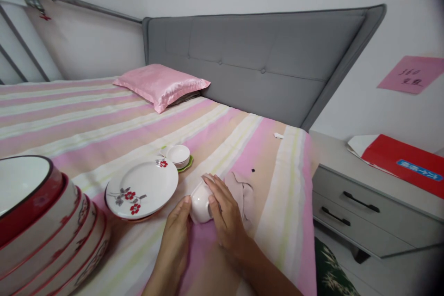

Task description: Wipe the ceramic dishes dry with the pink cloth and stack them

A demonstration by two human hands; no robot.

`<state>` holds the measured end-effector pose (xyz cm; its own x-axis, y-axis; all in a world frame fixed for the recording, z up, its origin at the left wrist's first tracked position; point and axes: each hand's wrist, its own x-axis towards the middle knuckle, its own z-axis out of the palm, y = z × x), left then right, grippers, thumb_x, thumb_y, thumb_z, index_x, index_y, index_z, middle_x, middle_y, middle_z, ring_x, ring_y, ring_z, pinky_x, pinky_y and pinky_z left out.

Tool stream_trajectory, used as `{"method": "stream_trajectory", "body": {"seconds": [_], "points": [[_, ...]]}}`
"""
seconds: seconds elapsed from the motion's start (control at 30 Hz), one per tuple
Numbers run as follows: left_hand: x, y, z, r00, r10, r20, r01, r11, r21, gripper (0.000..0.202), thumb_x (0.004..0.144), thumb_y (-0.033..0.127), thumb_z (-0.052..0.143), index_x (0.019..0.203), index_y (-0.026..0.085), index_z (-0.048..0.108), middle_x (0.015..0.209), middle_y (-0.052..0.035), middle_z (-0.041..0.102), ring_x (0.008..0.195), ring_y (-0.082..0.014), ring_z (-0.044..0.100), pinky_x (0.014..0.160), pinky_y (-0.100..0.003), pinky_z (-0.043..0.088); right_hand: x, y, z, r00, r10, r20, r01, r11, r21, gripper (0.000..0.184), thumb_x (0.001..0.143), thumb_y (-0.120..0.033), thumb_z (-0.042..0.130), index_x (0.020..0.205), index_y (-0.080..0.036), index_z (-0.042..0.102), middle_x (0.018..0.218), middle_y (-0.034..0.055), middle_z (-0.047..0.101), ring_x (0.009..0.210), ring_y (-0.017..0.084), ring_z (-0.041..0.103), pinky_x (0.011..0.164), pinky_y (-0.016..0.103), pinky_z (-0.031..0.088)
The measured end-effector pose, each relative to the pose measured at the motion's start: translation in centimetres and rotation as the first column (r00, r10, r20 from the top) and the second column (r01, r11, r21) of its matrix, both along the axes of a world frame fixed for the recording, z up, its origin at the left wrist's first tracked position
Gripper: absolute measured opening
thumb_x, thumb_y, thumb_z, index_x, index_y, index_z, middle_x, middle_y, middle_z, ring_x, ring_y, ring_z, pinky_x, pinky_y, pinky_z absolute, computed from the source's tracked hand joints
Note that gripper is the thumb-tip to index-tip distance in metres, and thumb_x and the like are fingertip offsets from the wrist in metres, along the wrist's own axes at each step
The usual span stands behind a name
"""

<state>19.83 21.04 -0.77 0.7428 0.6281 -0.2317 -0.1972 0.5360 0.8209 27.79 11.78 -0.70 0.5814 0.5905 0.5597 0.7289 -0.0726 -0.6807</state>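
A small white bowl [200, 203], tilted on its side, is held between my two hands just above the bed. My left hand [176, 226] grips its left side, with the thumb on the rim area. The fingers of my right hand [225, 215] curl over its right side and cover part of it. Right behind my right hand lies a crumpled pale pink-grey cloth [243, 196] on the bedspread; whether the hand touches it I cannot tell. To the left are a flowered white plate [145, 185] and a short stack of small white dishes [178, 155] on a green dish [187, 165].
A tall stack of red-rimmed bowls [52, 240] stands at the near left. Beyond are a pink pillow [163, 83] and a grey headboard [243, 51]. On the right, a nightstand [347, 185] carries a red packet [405, 162]. The striped bedspread [277, 222] ends beside it.
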Motion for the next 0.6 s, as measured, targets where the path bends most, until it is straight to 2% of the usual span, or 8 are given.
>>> {"method": "stream_trajectory", "body": {"seconds": [0.3,0.43,0.6], "points": [[0.2,-0.1,0.2,1.0,0.0,-0.007,-0.001,0.997,-0.074,0.048,0.075,0.042,0.069,0.112,0.012,0.065,0.101,-0.0111,0.072,0.095,-0.0246,0.065,0.086,-0.034,0.048,1.4,0.5,-0.9,0.973,0.019,-0.229,0.001,0.996,0.086,0.042,0.097,-0.026,0.035,0.137,-0.021,0.044,0.139,0.0059,0.049,0.13,0.019,0.044,0.109,0.04,0.037],[0.1,0.0,0.2,1.0,0.01,0.009,-0.009,0.996,-0.088,0.044,0.075,0.041,0.069,0.109,0.013,0.066,0.101,-0.0105,0.072,0.098,-0.0249,0.064,0.087,-0.034,0.048,1.8,0.4,-1.5,0.953,-0.06,-0.297,0.082,0.995,0.061,0.041,0.096,-0.031,0.037,0.132,-0.018,0.051,0.129,0.01,0.059,0.121,0.023,0.054,0.103,0.043,0.044],[-0.2,0.2,0.3,0.999,0.007,0.033,-0.003,0.992,-0.124,0.035,0.078,0.038,0.067,0.105,0.016,0.068,0.104,-0.006,0.072,0.106,-0.0224,0.06,0.09,-0.03,0.046,1.5,0.0,-1.6,0.954,-0.118,-0.277,0.121,0.993,-0.008,0.043,0.096,-0.035,0.036,0.127,-0.014,0.057,0.119,0.0142,0.064,0.115,0.031,0.058,0.097,0.05,0.046]]}}
